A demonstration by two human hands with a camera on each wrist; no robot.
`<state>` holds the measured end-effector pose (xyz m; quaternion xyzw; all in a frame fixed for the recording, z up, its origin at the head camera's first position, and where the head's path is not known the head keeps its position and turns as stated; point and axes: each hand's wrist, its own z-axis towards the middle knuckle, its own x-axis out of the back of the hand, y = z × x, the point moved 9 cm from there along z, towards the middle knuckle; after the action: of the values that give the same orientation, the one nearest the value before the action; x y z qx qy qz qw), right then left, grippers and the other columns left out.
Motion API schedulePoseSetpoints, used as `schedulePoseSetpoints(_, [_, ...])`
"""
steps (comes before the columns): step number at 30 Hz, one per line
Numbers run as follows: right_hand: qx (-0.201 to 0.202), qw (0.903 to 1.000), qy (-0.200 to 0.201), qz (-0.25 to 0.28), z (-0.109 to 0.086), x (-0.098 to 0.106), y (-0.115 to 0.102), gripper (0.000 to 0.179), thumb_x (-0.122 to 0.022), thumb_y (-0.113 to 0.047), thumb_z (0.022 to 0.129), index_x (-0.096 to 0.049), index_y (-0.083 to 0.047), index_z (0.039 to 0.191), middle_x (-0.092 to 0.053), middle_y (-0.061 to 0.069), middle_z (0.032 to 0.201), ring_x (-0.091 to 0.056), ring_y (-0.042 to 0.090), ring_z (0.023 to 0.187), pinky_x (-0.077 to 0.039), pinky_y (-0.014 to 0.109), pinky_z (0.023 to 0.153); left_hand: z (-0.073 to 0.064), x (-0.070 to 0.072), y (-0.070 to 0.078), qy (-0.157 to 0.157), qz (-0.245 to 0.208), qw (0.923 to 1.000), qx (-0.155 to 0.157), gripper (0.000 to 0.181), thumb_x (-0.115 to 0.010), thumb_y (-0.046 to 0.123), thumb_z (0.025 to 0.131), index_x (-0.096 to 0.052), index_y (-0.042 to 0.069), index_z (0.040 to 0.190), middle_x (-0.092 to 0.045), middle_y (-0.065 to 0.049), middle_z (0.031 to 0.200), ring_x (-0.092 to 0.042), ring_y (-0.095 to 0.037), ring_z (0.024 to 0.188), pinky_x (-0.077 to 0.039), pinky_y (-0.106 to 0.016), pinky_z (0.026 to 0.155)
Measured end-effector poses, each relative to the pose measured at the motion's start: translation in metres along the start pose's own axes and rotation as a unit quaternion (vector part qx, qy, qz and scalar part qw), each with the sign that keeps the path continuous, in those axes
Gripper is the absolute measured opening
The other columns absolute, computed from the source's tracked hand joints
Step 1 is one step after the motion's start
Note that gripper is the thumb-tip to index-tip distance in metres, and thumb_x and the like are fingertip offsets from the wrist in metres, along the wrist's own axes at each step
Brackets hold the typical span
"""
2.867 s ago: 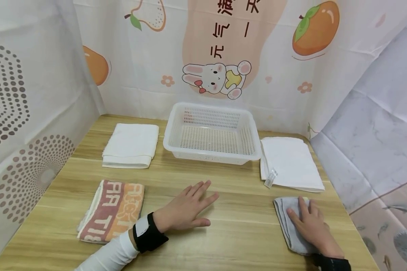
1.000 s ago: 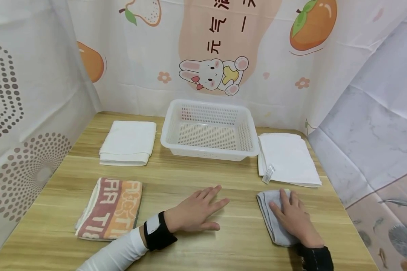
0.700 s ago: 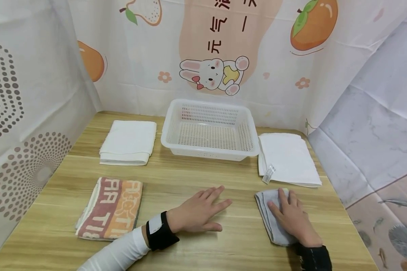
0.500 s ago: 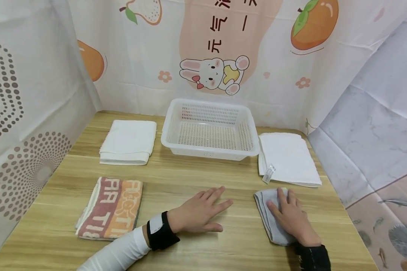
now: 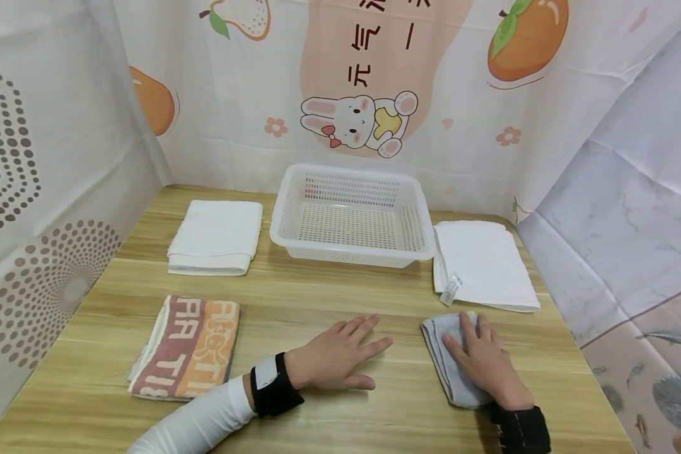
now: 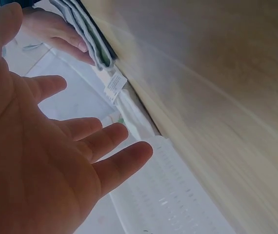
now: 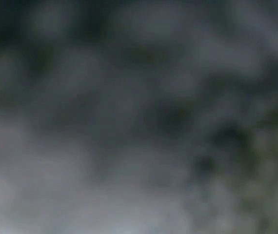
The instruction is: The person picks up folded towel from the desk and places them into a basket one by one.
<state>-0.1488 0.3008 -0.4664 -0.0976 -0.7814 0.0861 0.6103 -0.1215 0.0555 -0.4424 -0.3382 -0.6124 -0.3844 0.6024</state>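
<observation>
A folded grey towel [image 5: 451, 359] lies on the table's right side. My right hand [image 5: 488, 366] rests on top of it with its fingers stretched forward. My left hand [image 5: 335, 356] is spread palm down over the middle of the table, holding nothing; its palm and parted fingers [image 6: 124, 165] show in the left wrist view. To its left lies a folded towel with maroon and orange bands and pale lettering [image 5: 187, 347]. The right wrist view is a dark grey blur, its lens right against the fabric.
A white perforated plastic basket [image 5: 352, 253] stands at the back centre. One folded white towel [image 5: 218, 230] lies to its left, another white towel [image 5: 485, 261] with a tag to its right. Printed curtains [image 5: 232, 107] hang around the wooden table [image 5: 295, 293].
The grey towel has slid left under my right hand, toward the middle. My left hand has shifted right, still spread. The other towels and the basket stay put.
</observation>
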Motion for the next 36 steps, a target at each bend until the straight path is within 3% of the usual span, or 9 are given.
schedulePoseSetpoints(14, [0.009, 1.0000, 0.003, 0.000, 0.002, -0.001, -0.005, 0.088, -0.034, -0.062, 0.101, -0.018, 0.007, 0.154, -0.006, 0.045, 0.152, -0.015, 0.068, 0.133, -0.029, 0.078, 0.094, 0.004, -0.006, 0.006, -0.009, 0.026, 0.9996, -0.010, 0.075, -0.037, 0.067, 0.097, -0.025, 0.025, 0.159, -0.021, -0.021, 0.161, -0.033, -0.032, 0.144, -0.042, -0.043, 0.106])
schedulePoseSetpoints(36, [0.023, 0.9997, 0.002, 0.005, 0.005, -0.001, -0.018, 0.085, -0.036, -0.059, 0.102, -0.020, 0.005, 0.155, -0.008, 0.044, 0.152, -0.017, 0.067, 0.134, -0.030, 0.078, 0.093, 0.004, -0.007, 0.009, -0.017, 0.026, 0.9995, -0.011, 0.075, -0.038, 0.067, 0.097, -0.025, 0.026, 0.159, -0.022, -0.018, 0.162, -0.033, -0.030, 0.144, -0.041, -0.042, 0.106])
